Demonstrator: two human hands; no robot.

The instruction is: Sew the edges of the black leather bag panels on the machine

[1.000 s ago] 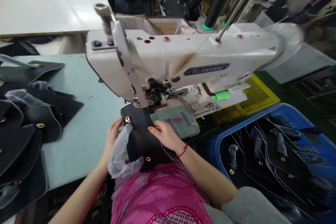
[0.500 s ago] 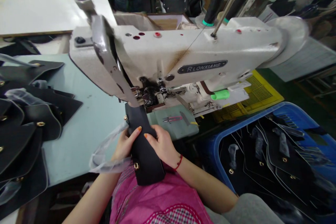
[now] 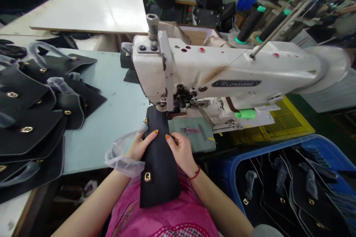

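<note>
A black leather bag piece (image 3: 160, 163) with gold ring fittings lies lengthwise in front of me, its far end beneath the head of a white sewing machine (image 3: 191, 70). My left hand (image 3: 141, 145) grips its left edge, thumb on top. On the right edge my right hand (image 3: 182, 152) is closed, thumb above and fingers curled at the side. A plastic-wrapped handle (image 3: 122, 155) loops out from the left side of the piece, over my left wrist. The piece's near end rests against my pink apron (image 3: 164, 222). The needle area is partly hidden by the machine head.
Black bag pieces (image 3: 30, 118) with gold fittings are piled on the left of the pale table (image 3: 119, 100). A blue basket (image 3: 236, 155) at right holds several more. Pink-handled thread snips (image 3: 190, 130) lie by the machine bed. A yellow crate (image 3: 294, 118) stands behind.
My view has shifted, so the machine appears further right and lower. Both hands still hold the bag piece, which lies straighter toward me, its far end still at the machine head.
</note>
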